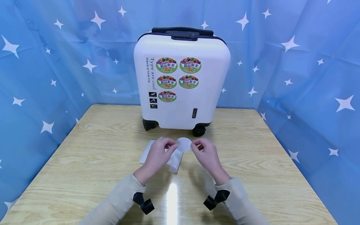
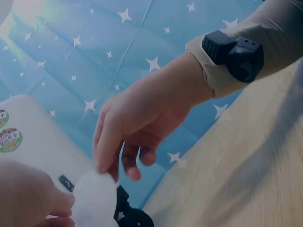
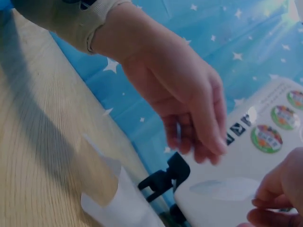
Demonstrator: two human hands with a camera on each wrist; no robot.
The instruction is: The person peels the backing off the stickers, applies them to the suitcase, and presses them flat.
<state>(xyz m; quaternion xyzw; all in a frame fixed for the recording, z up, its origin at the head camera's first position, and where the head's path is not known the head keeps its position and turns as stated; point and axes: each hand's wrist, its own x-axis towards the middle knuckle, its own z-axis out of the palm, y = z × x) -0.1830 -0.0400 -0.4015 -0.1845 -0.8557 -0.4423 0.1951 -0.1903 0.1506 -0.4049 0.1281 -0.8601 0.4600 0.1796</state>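
Between the two hands is an oval sticker (image 1: 184,145), its plain white side facing up. My left hand (image 1: 158,154) pinches its left edge between thumb and fingertips, and my right hand (image 1: 206,154) pinches the right edge. Both hands hover over the table in front of a white suitcase (image 1: 212,72) that stands upright on black wheels. Several oval fruit stickers (image 1: 166,82) are stuck to its front in two columns, the left one longer. Below my left hand lies a curled strip of white paper (image 1: 175,161), partly hidden by that hand.
The suitcase stands toward the rear of the wooden table (image 1: 92,150). A blue curtain (image 1: 50,62) with white stars hangs behind and along both sides. Printed lettering (image 1: 151,72) runs down the suitcase's left side, and a small black badge (image 1: 194,113) sits low on its front.
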